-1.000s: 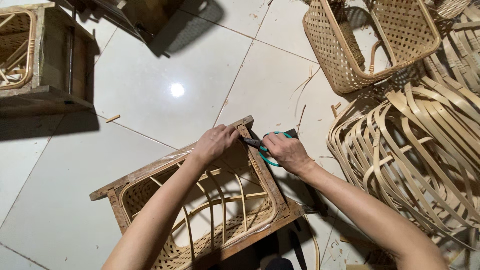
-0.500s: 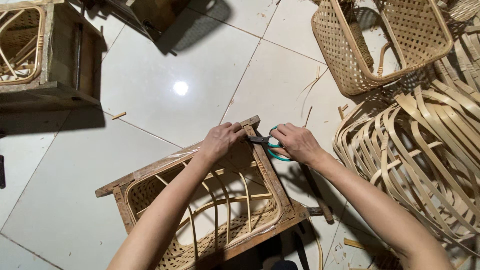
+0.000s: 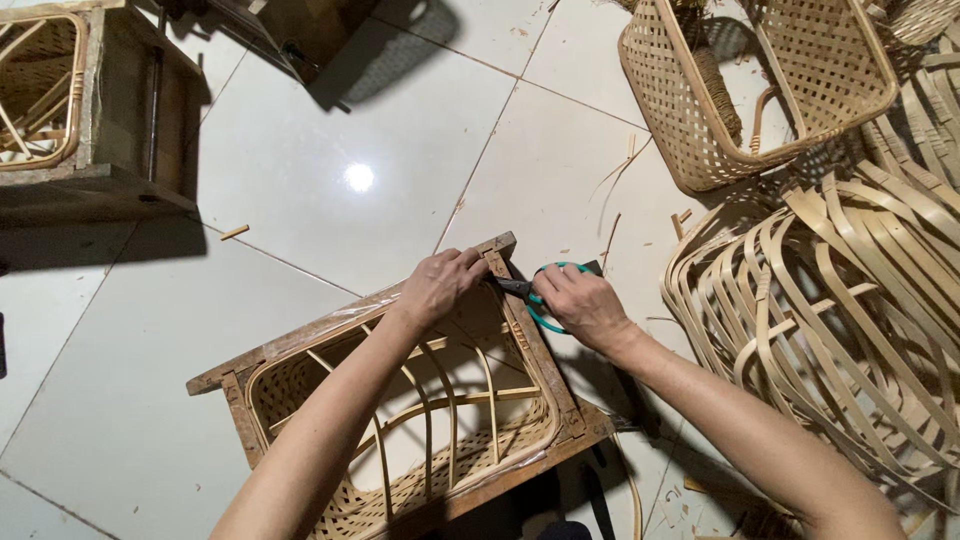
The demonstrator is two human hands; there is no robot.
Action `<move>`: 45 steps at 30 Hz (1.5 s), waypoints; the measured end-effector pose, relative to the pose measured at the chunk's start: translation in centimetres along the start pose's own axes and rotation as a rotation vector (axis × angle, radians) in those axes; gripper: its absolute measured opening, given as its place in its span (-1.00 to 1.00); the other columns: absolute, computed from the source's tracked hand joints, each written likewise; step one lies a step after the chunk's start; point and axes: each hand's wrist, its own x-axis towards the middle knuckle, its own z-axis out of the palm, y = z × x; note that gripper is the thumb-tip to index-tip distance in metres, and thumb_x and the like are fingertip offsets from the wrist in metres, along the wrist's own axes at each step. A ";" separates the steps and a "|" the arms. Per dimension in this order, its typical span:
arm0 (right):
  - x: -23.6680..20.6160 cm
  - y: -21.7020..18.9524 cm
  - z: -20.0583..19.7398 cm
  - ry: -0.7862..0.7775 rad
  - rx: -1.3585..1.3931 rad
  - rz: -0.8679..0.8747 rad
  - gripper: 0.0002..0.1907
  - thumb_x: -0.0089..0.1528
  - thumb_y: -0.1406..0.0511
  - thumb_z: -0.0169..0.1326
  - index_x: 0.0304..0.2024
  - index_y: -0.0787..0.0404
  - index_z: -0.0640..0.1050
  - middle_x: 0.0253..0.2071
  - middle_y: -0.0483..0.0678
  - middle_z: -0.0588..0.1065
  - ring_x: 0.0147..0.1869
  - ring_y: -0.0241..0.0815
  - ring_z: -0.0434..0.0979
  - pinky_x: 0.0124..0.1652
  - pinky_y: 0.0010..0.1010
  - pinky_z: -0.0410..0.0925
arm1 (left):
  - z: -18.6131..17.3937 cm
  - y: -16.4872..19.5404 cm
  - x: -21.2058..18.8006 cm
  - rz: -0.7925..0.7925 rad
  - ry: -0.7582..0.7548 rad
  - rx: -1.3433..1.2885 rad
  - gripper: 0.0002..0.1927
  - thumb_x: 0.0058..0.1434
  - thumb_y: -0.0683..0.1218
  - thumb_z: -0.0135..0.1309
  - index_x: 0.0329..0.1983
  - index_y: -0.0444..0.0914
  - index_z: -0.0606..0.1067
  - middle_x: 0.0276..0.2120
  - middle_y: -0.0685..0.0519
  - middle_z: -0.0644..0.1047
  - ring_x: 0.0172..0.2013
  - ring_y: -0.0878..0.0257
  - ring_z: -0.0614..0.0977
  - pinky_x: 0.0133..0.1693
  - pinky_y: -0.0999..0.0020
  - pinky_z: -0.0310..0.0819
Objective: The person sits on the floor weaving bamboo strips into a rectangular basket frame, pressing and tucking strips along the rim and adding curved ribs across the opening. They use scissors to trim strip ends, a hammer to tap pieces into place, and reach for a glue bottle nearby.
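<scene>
From the head camera, looking straight down, a wooden frame [image 3: 545, 360] sits on the white tiled floor [image 3: 330, 230] with a half-woven basket [image 3: 400, 440] set inside it, so the frame appears to hold the weave to shape. The left hand [image 3: 440, 285] is closed over the frame's far corner, fingers curled on the top rail, seemingly to steady the piece. The right hand [image 3: 580, 305] is clamped on green-handled scissors [image 3: 535, 293], whose blades point left and meet the rail just beside the left fingers; what they bite on is too small to tell.

The two hands lie near each other at that corner, so little room is left between blades and fingers. To the right, a pile of bent strips [image 3: 830, 310] lies near the right forearm, crowding that side. A finished basket [image 3: 760, 90] stands beyond it, well apart. A second frame [image 3: 95, 110] sits at the upper left, well apart, and the open floor between gives the left arm free room. A small offcut [image 3: 235, 232] lies loose there.
</scene>
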 end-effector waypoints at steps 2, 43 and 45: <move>-0.2 0.1 0.4 -0.050 -0.005 0.010 -0.88 0.25 0.27 0.10 -0.22 0.18 0.49 -0.36 -0.11 0.42 -0.32 -0.22 0.50 -0.42 -0.40 0.42 | 0.5 0.0 0.3 -0.003 -0.018 0.015 -0.47 0.22 -0.36 -0.14 0.26 -0.18 0.36 0.08 0.01 0.47 -0.06 0.17 0.58 -0.04 0.35 0.58; 0.5 4.0 2.3 -0.094 0.349 0.058 -0.56 0.13 0.07 0.26 -0.13 0.21 0.50 -0.24 -0.02 0.46 -0.16 -0.06 0.52 -0.19 -0.22 0.44 | -0.7 -2.5 -2.8 -0.364 0.323 -0.734 -0.87 0.25 -0.05 0.25 -0.14 -0.08 0.63 -0.15 0.08 0.63 -0.22 0.11 0.70 -0.14 0.21 0.61; 1.7 3.8 1.4 -0.130 0.314 0.028 -0.57 0.12 0.06 0.25 -0.12 0.19 0.51 -0.27 -0.06 0.44 -0.20 -0.08 0.51 -0.21 -0.22 0.42 | -0.8 -2.6 -2.8 -0.360 0.314 -0.747 -0.84 0.22 -0.05 0.23 -0.13 -0.04 0.64 -0.11 0.12 0.63 -0.20 0.13 0.70 -0.12 0.22 0.62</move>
